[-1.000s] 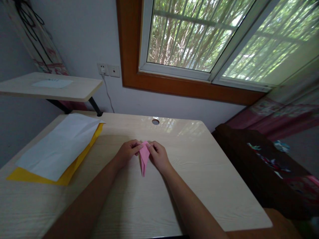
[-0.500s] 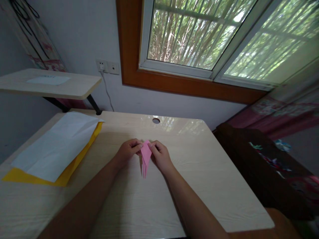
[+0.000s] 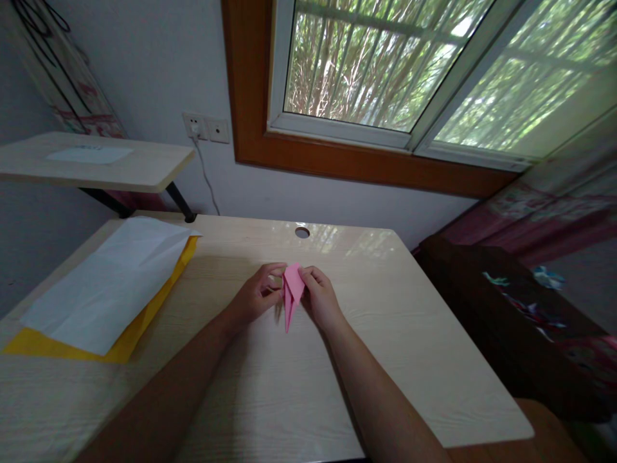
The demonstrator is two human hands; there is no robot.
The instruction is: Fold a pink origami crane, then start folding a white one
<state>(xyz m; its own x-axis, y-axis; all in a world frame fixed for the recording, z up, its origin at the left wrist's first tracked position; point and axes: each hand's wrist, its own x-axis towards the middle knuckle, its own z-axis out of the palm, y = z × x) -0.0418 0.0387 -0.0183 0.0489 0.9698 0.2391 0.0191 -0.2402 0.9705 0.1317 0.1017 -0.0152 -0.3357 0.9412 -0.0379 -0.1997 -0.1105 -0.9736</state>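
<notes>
A small piece of folded pink paper (image 3: 294,283) is held just above the desk, its narrow pointed end towards me. My right hand (image 3: 321,297) pinches its upper right edge between thumb and fingers. At the paper's left side, my left hand (image 3: 260,292) has its thumb and fingertips against the edge, with a gap showing between index finger and thumb. The folds on the left stand slightly apart. The far face of the paper is hidden from me.
The light wooden desk (image 3: 400,360) lies under both arms. On its left are a large white sheet (image 3: 116,276) and a yellow sheet (image 3: 120,348) beneath it. A raised shelf (image 3: 168,170) stands at the back left. A cable hole (image 3: 303,233) sits near the back edge.
Both hands and the pink paper have shifted slightly right. The paper has turned, and its lower points now look closer together. My left fingers have spread apart from their pinch.
</notes>
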